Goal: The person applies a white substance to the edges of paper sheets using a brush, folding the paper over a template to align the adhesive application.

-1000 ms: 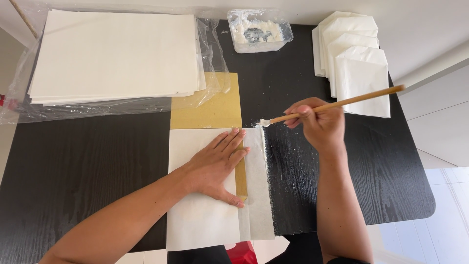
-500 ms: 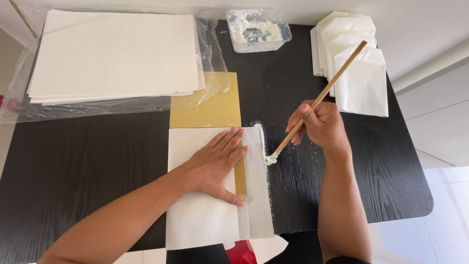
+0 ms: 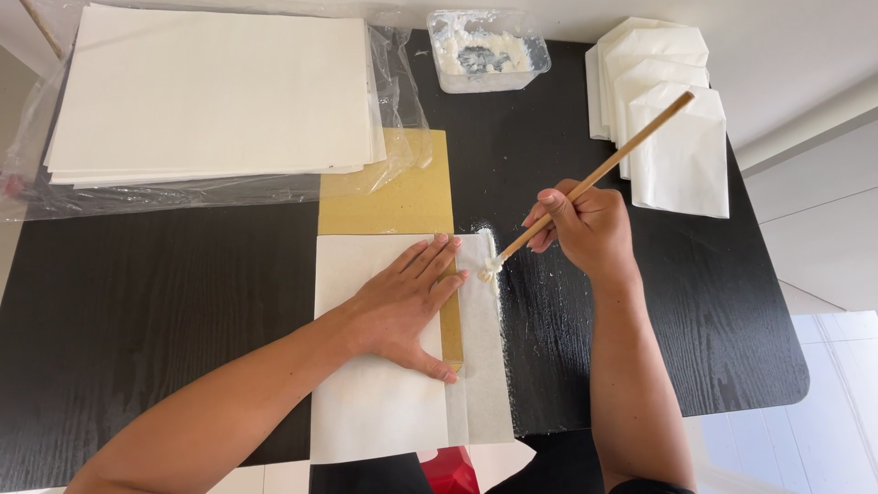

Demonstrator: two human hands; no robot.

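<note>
- While the left hand (image 3: pixel 402 306) lies flat and open on the white sheet (image 3: pixel 375 402), pinning it to the black worktop (image 3: pixel 165 302), the right hand (image 3: pixel 585 229) is closed around a wooden stick brush (image 3: pixel 599 174)
- brush tip sits right on the narrow paper flap (image 3: pixel 482 366) at the sheet's right edge, near its top end
- flap's long axis runs toward and away from the person, so it stretches from the tip back toward the body, just right of the left fingertips
- right hand is clearly the nearer one to the flap, and to the paste tub (image 3: pixel 485 50) further back
- hard to tell how much paste is on the flap; the tan card (image 3: pixel 402 192) is mostly covered, and the sheet's near edge is cut off by the frame
</note>
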